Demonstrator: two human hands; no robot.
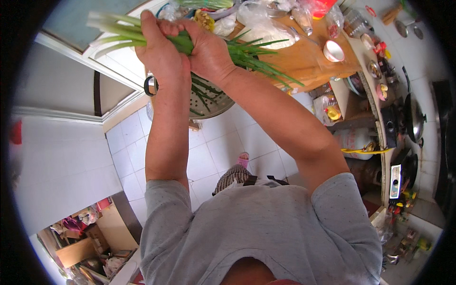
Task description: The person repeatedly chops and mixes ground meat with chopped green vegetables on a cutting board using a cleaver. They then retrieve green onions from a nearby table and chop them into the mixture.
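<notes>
My left hand (pixel 162 48) and my right hand (pixel 208 50) are side by side, both closed around a bunch of green onions (pixel 183 42). The pale stem ends point left and look blurred; the green leaves fan out to the right over the wooden table. Below my hands is a round metal colander (pixel 213 107) with a black handle, partly hidden by my forearms. Several cut or loose green leaves (pixel 202 94) lie in it.
A wooden table (pixel 302 64) holds plastic bags (pixel 253 21), a white bowl (pixel 333 51) and other food packs. To the right, a counter carries a wok (pixel 415 117), with a gas cylinder (pixel 352 139) underneath. A white-framed glass panel (pixel 64 78) stands at left.
</notes>
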